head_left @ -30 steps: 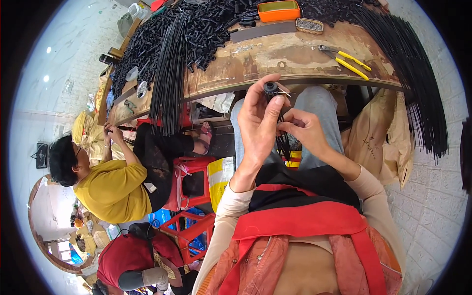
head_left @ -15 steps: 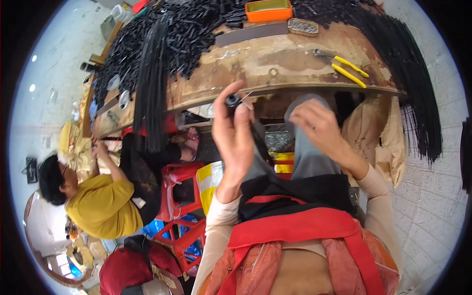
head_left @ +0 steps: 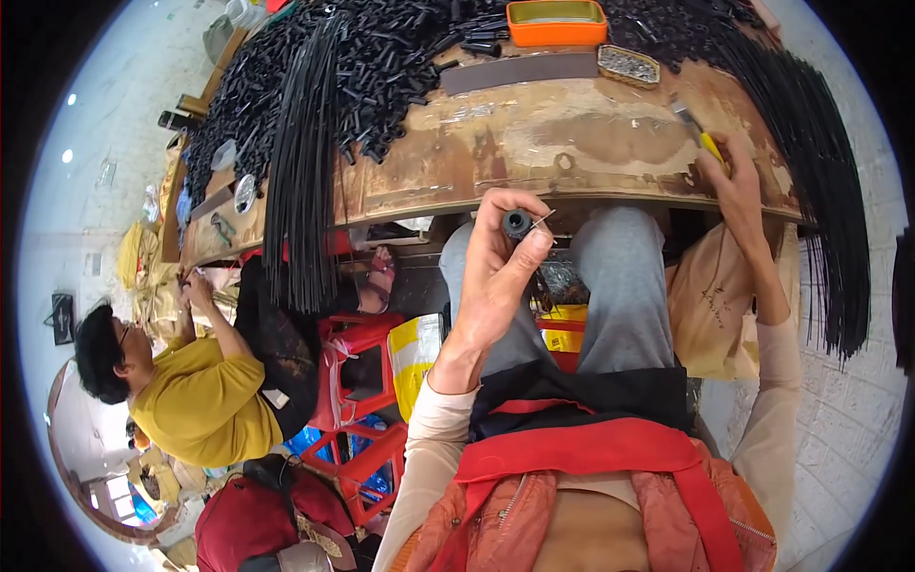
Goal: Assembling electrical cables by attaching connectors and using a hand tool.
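The person's left hand (head_left: 505,262) pinches a black tube-like part (head_left: 517,224) between thumb and fingers, just off the near edge of the table (head_left: 515,157). The part's round open end faces up, so its long axis seems to run toward the viewer; the fingers hide the rest. A thin metal pin (head_left: 542,217) sticks out on its right side, near the thumb. The right hand (head_left: 734,179), well apart, is closed around the pliers (head_left: 709,145). From there, the part lies leftward and nearer the body, while the pliers' head slants away, up and left.
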Motion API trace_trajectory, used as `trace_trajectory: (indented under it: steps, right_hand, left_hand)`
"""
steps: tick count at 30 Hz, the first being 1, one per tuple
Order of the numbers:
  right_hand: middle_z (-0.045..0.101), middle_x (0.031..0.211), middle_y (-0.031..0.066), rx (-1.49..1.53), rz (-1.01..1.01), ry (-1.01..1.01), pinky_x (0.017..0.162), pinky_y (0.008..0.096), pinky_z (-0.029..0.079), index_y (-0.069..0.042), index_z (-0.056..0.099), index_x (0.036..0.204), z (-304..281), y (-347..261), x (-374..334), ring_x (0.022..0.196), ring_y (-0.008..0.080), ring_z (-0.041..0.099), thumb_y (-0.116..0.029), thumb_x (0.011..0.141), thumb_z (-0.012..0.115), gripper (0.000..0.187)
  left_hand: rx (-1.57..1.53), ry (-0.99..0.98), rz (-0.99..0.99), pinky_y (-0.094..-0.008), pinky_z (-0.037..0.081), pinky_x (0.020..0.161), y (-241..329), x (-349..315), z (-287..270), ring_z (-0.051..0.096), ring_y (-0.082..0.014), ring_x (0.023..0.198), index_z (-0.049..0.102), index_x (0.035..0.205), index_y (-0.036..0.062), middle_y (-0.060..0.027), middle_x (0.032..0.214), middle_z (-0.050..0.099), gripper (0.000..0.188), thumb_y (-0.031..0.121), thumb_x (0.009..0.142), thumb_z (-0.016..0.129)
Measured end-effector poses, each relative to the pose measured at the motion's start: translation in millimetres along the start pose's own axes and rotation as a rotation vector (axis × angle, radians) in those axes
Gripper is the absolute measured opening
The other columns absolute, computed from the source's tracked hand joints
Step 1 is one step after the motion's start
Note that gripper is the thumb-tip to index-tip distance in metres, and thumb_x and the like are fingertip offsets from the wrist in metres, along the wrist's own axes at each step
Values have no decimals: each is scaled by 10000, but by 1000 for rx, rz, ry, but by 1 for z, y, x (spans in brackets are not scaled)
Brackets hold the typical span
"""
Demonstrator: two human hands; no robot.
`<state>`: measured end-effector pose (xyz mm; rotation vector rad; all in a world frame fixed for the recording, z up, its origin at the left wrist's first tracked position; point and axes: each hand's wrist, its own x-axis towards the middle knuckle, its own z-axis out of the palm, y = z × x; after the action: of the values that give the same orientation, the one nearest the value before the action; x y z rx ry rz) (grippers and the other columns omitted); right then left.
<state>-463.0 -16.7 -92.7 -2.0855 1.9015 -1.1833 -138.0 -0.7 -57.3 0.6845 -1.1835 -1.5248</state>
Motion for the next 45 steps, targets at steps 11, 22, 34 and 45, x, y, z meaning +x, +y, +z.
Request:
trace_trajectory:
  steps: [11,22,34,45]
  right_hand:
    - [585,964,158,355,-110,-378,756,356,478,-35,567,1190,-11,-156,-69,843,270,589,-56,897,576,294]
    - [533,963,106,-83,-416,-70,805,381,465,-107,553,1277,-20,-185,-81,914,285,553,2,753,642,543]
    - [552,623,65,681,390,-1407,493,350,441,-26,538,1064,-95,-208,-56,526,179,589,-103,811,713,318]
    - [574,734,115,284,-88,-716,580,348,468,-1,470,1085,-108,-201,-59,663,225,630,-27,849,599,270]
  left_hand:
    - [190,-146,36,-204,300,608,16,-42,16,380,-65,697,519,1275,-1,19,793,457,447,302,956,598]
    - [204,-206,18,-227,395,934,36,-82,20,501,-91,1079,494,1309,-9,-51,1219,561,363,77,962,552]
    - [455,-473,51,-254,438,895,56,-96,9,560,-107,1027,596,1235,10,-63,1170,619,385,22,856,662]
    - [368,-398,-61,-205,430,802,69,-78,22,521,-58,901,568,1252,9,0,1025,582,350,69,913,633]
